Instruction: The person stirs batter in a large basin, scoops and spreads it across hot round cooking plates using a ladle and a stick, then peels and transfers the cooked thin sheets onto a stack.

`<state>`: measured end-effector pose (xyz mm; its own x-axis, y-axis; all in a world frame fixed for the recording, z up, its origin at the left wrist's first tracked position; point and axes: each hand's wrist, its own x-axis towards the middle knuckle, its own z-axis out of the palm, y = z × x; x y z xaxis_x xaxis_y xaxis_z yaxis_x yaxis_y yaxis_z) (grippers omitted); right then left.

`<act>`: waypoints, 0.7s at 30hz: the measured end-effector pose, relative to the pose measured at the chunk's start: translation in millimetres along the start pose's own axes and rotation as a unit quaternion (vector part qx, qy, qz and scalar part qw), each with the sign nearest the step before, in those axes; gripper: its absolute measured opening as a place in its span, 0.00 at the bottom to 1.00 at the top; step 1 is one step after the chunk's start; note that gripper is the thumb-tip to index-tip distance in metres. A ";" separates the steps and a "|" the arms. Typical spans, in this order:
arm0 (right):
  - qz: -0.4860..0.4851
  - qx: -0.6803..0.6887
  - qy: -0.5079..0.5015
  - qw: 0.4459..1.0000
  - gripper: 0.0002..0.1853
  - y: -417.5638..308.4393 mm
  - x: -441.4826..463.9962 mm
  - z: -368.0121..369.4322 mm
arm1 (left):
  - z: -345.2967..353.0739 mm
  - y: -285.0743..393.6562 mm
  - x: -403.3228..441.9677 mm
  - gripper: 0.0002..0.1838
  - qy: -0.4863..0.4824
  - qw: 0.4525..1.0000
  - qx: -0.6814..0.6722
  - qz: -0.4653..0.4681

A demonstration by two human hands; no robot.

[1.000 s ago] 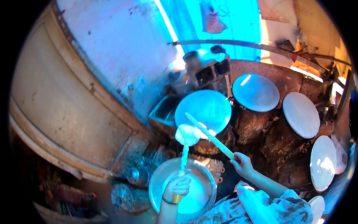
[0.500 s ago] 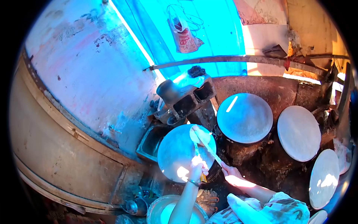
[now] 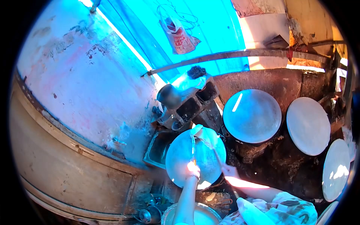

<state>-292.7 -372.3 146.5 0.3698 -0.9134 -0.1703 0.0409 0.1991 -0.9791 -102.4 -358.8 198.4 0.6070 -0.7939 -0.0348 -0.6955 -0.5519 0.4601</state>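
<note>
My left hand [image 3: 193,170] is closed round the handle of a long-handled tool with a pale rounded head [image 3: 196,129]. That head is at the far rim of a round pale griddle plate [image 3: 176,153]. My right hand [image 3: 229,171], at the griddle's right side, is closed on a long thin spatula [image 3: 215,152], which slants over the plate and is smeared by motion. Whether the two tools touch is not clear. Below my left forearm stands a wide tub [image 3: 167,216] with pale contents.
More round plates stand to the right: one [image 3: 252,116] beside the griddle, another [image 3: 308,126] beyond it, and a third [image 3: 335,170] at the edge. A square metal tin [image 3: 155,149] adjoins the griddle's left. Dark blocks [image 3: 188,108] lie behind. A metal pot [image 3: 145,215] is lower left.
The view has shifted, so the plates appear farther right. The left hand's tool head has moved leftward and outward to the griddle's far rim. The right hand's spatula has become blurred.
</note>
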 end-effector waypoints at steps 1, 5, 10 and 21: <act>-0.022 0.009 -0.013 1.000 0.19 18.2 -0.8 12.3 | -4.2 2.1 1.5 0.25 -0.033 0.999 -0.009 -0.033; 0.072 0.116 -0.080 0.987 0.13 -34.7 -7.6 13.6 | -15.6 -7.1 4.4 0.25 -0.032 0.997 0.000 -0.075; 0.112 0.057 0.015 0.992 0.15 0.1 -3.7 54.2 | -17.2 -30.2 16.7 0.25 0.058 0.998 0.017 0.026; 0.041 0.118 -0.150 0.981 0.19 20.9 45.4 75.7 | -8.1 -104.6 11.0 0.27 0.164 0.986 0.001 0.013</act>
<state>-204.9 -382.7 126.8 0.6362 -0.7522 -0.1716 0.2010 0.3764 -0.9044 -19.8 -307.8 157.0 0.6796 -0.6838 0.2657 -0.7138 -0.5329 0.4545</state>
